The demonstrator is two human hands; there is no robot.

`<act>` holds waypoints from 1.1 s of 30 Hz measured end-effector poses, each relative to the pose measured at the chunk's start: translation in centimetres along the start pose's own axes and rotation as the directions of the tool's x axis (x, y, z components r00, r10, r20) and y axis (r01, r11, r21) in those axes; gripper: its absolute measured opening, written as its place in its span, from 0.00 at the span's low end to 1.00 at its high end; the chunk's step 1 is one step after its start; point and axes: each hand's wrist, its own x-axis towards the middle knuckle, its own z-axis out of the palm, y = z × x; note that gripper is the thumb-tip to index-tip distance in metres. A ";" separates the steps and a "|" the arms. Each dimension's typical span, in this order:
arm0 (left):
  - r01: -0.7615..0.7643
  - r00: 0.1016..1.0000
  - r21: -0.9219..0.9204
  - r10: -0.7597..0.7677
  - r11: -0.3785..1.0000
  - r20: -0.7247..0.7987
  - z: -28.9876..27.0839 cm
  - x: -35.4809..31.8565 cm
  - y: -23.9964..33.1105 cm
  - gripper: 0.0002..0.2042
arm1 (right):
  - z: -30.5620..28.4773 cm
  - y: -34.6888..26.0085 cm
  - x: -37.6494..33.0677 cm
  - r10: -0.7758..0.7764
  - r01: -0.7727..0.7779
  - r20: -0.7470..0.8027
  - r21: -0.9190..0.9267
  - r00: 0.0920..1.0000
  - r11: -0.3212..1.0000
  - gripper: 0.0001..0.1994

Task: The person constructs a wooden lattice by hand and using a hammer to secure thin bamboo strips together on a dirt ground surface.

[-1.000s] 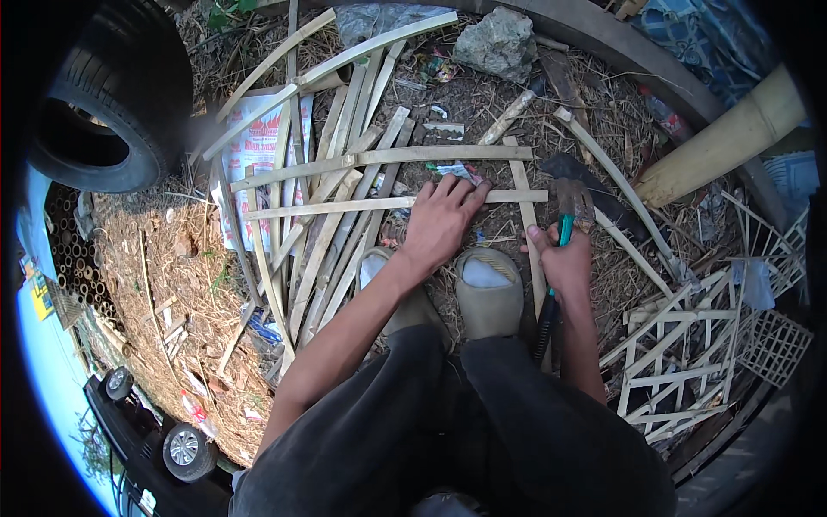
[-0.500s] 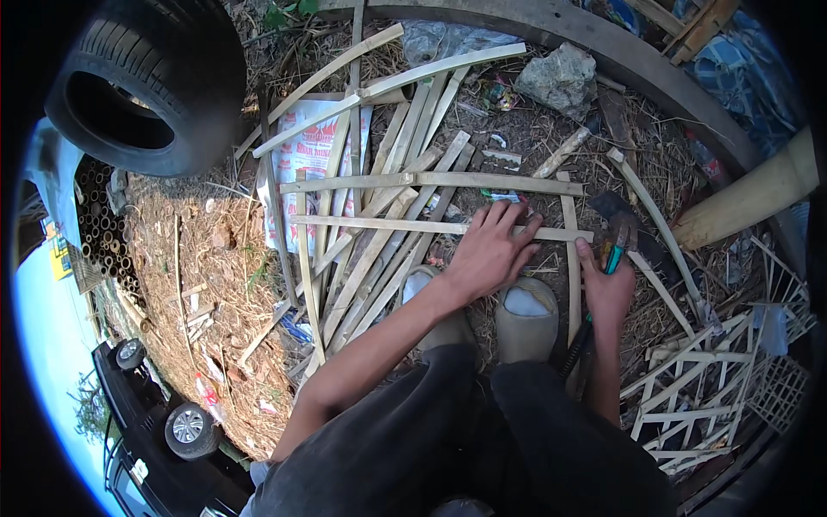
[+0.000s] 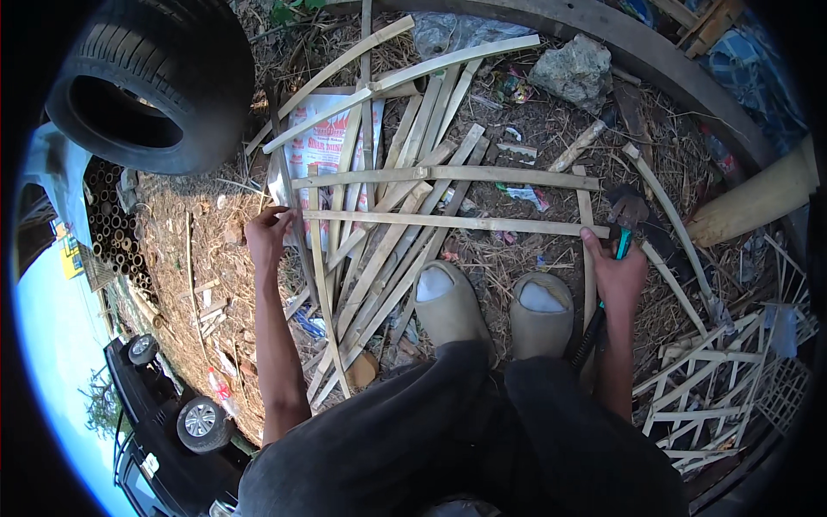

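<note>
My right hand (image 3: 618, 271) is wrapped round a hammer (image 3: 622, 246) with a green and black handle and a rusty head. Its thumb presses on the right end of a long bamboo strip (image 3: 465, 223) that lies crosswise before my feet. At that strip's left end is my left hand (image 3: 269, 234), thumb and fingers pinched together; whether they grip the strip's tip or something small, I cannot make out. Just beyond lies a second crosswise bamboo strip (image 3: 517, 176). Both cross an upright strip (image 3: 587, 207) on the right and another upright strip (image 3: 317, 258) on the left.
More bamboo strips (image 3: 392, 237) lie heaped at an angle under the crosswise pair. A grey rock (image 3: 573, 73) and a thick bamboo pole (image 3: 754, 207) are at the right. A lattice of strips (image 3: 702, 392) stands lower right, a tyre (image 3: 164, 86) upper left.
My left hand has left the middle of the near crosswise strip and moved left to its far-left end. My right hand stays at the right end with the hammer.
</note>
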 end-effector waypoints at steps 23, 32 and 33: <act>-0.463 0.885 0.190 0.438 0.866 0.161 5.4 3.4 -3.3 0.10 | -0.6 -0.3 -0.3 0.026 -0.028 0.040 0.039 0.999 0.999 0.28; -0.481 0.876 0.283 0.452 0.829 0.167 4.9 1.1 0.6 0.18 | -0.3 0.1 0.0 0.019 -0.019 0.001 -0.018 1.000 1.000 0.29; -0.481 0.877 0.284 0.451 0.829 0.167 5.0 1.1 0.3 0.18 | -0.1 0.3 0.0 0.017 -0.017 -0.001 0.019 1.000 1.000 0.29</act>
